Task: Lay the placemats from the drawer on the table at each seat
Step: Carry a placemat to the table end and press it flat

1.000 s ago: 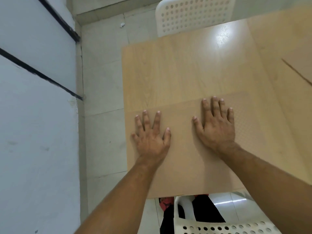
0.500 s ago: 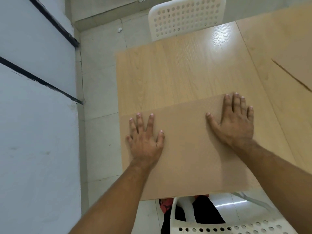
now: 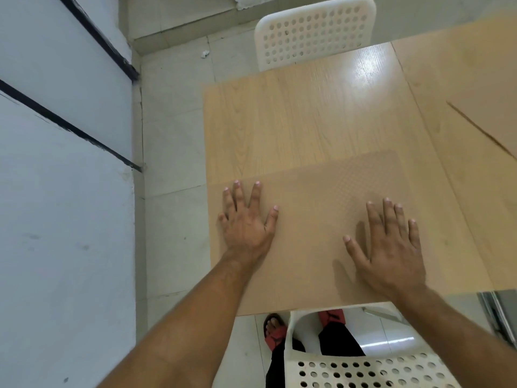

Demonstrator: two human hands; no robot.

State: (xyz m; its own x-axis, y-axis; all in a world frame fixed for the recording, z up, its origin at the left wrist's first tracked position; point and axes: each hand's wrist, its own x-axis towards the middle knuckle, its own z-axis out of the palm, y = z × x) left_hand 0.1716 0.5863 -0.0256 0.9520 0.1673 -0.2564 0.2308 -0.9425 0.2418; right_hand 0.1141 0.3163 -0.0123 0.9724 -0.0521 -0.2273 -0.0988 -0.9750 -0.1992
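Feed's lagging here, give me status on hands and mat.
Left hand and right hand open, flat on placemat. Placemat on table at near seat. Nothing obstructing.

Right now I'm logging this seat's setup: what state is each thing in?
placemat: flat on the table at the near seat
left hand: open, palm down on the placemat
right hand: open, palm down on the placemat
far chair: pushed to the table
near chair: at the table's near edge

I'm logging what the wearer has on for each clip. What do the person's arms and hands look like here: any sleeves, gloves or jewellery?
Both forearms are bare as far as the frame shows: no sleeves, gloves, watch or bracelets. The left hand and right hand show no rings that I can make out, and the fingernails are short and unpainted.
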